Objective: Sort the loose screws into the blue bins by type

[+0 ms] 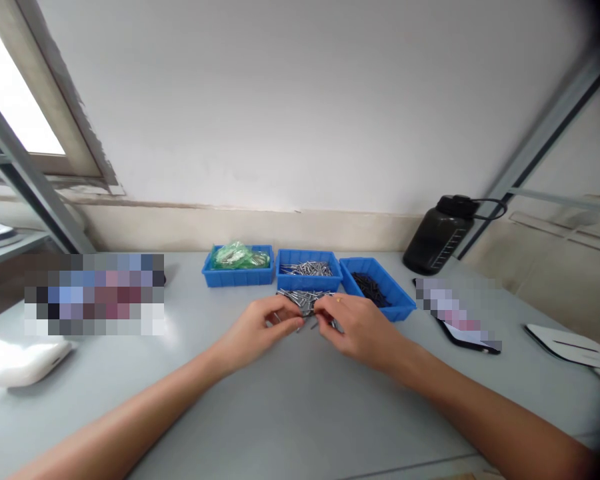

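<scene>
A loose pile of silver screws (303, 298) lies on the grey table (290, 407) just in front of three blue bins. My left hand (263, 328) rests at the pile's near left edge, fingers curled in a pinch over small screws. My right hand (357, 327) sits at the pile's right edge, fingers also pinched together on screws. The two hands almost touch over the pile. The left bin (237, 272) holds green plastic bags, the middle bin (307, 272) silver screws, the right bin (380, 290) black screws.
A dark water bottle (440, 235) stands at the back right by the wall. A phone (467, 333) lies right of the bins, a white flat object (573, 347) further right. A white object (27, 363) lies at the left edge.
</scene>
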{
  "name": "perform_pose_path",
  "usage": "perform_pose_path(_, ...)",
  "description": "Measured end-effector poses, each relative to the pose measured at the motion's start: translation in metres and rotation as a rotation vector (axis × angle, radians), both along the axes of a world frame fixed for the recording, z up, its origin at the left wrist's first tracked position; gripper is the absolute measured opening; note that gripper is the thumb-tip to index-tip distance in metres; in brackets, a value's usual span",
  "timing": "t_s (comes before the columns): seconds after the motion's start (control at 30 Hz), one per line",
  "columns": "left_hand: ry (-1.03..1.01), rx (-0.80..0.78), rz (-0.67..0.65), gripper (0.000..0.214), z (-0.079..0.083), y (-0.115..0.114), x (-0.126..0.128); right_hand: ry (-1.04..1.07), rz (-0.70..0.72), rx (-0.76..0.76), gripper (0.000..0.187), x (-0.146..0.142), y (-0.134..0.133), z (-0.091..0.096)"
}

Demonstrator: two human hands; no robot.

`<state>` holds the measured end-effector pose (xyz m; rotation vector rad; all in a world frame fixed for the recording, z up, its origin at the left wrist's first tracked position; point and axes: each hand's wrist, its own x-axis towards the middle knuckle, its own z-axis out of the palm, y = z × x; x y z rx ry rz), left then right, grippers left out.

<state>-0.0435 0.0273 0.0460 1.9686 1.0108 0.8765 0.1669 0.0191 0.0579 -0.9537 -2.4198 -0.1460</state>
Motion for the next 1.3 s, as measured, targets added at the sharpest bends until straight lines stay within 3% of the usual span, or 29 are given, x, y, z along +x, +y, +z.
perform_pose_path(0.4, 0.076, 0.108, 0.005, 0.012, -0.0049, 0.0003, -0.0006, -0.019, -0.022, -0.004, 0.008, -0.0001, -0.0007, -0.0025)
perform_pose_path(0.6, 0.147, 0.254, -0.014, 0.011, -0.0069, -0.0027, -0.0015, -0.056, -0.035, -0.039, 0.008, -0.0007, 0.0008, -0.0012)
perform_pose_path(0.97, 0.236, 0.419, -0.019, 0.015, -0.0094, -0.0037, -0.0045, 0.039, 0.054, 0.068, 0.011, -0.0018, -0.0034, 0.0017)
perform_pose_path(1.3, 0.326, 0.492, -0.035, 0.016, -0.0099, -0.0029, -0.0051, 0.008, 0.052, 0.034, 0.012, -0.0022, -0.0021, -0.0014)
